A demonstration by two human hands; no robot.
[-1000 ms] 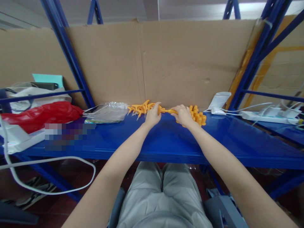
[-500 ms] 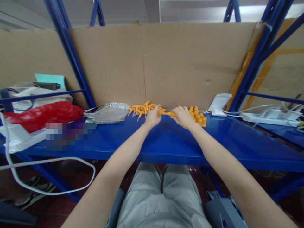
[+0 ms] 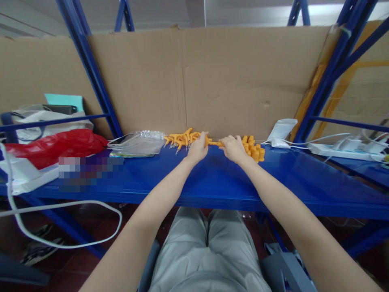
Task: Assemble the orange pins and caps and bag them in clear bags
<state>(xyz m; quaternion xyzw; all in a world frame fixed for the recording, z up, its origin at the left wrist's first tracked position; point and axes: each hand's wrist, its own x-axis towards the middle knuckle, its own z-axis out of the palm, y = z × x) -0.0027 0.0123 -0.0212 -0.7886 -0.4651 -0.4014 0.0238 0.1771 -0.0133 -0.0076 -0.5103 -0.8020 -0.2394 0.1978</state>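
Observation:
On the blue shelf, both of my hands hold an orange plastic piece (image 3: 215, 143) with a thin ridged stem that spans the gap between them. My left hand (image 3: 197, 150) is closed around its left end, beside a heap of branched orange pieces (image 3: 179, 139) with small metal spirals or chains hanging off them. Around the right end my right hand (image 3: 234, 149) is closed, fingers bent over it. Just right of that hand lie several chunky orange pieces (image 3: 255, 150), grouped together. My fingers hide most of the held piece, so its full shape cannot be made out.
Clear plastic bags (image 3: 141, 144) lie left of the orange heap. A red plastic bag (image 3: 60, 146) and a looped white cable (image 3: 91, 202) are farther left. At right stand a white device (image 3: 281, 134) and a power strip (image 3: 343, 150). A cardboard panel (image 3: 243, 77) backs the shelf.
My left hand has shifted slightly right, and my right hand slightly left. Less of the orange stem shows between them. The heaps on either side look the same.

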